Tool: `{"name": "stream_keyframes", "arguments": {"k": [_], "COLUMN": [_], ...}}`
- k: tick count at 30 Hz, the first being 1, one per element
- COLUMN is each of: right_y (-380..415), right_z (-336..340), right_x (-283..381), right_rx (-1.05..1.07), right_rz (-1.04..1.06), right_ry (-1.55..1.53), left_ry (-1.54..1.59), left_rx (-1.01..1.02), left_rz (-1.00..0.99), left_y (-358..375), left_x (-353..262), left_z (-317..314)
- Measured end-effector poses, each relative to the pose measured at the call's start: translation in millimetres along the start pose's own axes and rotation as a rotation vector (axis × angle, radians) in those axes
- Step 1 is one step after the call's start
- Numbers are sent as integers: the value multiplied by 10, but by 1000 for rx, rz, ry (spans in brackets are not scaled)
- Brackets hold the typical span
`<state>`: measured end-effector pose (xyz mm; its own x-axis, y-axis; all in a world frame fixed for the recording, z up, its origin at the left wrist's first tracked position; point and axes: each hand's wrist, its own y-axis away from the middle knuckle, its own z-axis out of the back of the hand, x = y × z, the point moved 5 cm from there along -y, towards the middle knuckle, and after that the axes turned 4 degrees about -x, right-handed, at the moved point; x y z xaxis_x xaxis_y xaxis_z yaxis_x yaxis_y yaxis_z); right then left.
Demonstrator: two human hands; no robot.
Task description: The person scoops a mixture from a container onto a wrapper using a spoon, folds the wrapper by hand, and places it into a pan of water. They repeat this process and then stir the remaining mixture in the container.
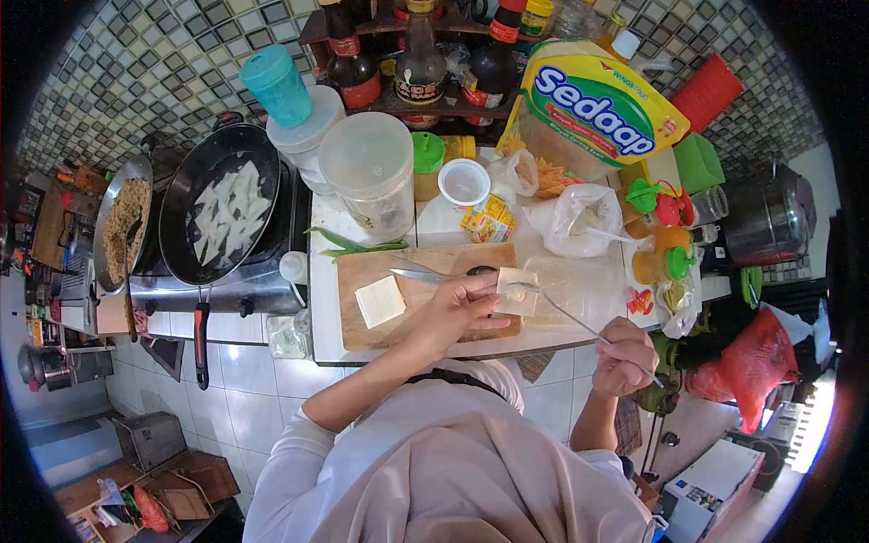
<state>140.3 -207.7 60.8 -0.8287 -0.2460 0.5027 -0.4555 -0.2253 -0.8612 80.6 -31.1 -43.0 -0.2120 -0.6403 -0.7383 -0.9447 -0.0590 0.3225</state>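
Note:
My left hand (460, 309) holds a thin, pale square wrapper (510, 301) over the right end of a wooden cutting board (434, 337). In my right hand (625, 356) is a long metal spoon (579, 324), closed in the fingers. The spoon's tip reaches the wrapper's upper part; what lies there is too small to tell. A stack of similar square wrappers (379, 302) rests on the board's left side. Behind my left hand lies a knife (415, 274), its handle partly hidden. A clear plastic container (579, 294) stands right of the board.
On the stove, a black frying pan (181, 244) holds pale pieces in liquid. Left of it stands a pan of brown crumbly food (124, 222). Tubs, a white cup (464, 183), a plastic bag (579, 220), an oil pouch (588, 109) and jars line the counter's back.

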Motion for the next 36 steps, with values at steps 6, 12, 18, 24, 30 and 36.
{"name": "stream_keyframes", "arguments": {"k": [6, 12, 18, 24, 30, 36], "right_y": [-4, 3, -22, 11, 37, 32], "right_z": [48, 99, 116, 143, 215, 175], "right_x": [-38, -92, -78, -67, -59, -58], "right_rx": [-78, -112, -130, -167, -185, -122], "right_rz": [-77, -126, -99, -120, -139, -140], "right_ry": [-84, -82, -61, 3, 31, 44], "left_ry": [89, 129, 154, 120, 114, 133], "left_rx": [3, -16, -22, -32, -38, -10], "left_rz": [76, 144, 180, 156, 134, 116], "left_y": [39, 61, 67, 82, 71, 44], "left_x": [-21, -38, -10, -35, -6, 25], "left_z": [-9, -11, 14, 1, 32, 44]}}
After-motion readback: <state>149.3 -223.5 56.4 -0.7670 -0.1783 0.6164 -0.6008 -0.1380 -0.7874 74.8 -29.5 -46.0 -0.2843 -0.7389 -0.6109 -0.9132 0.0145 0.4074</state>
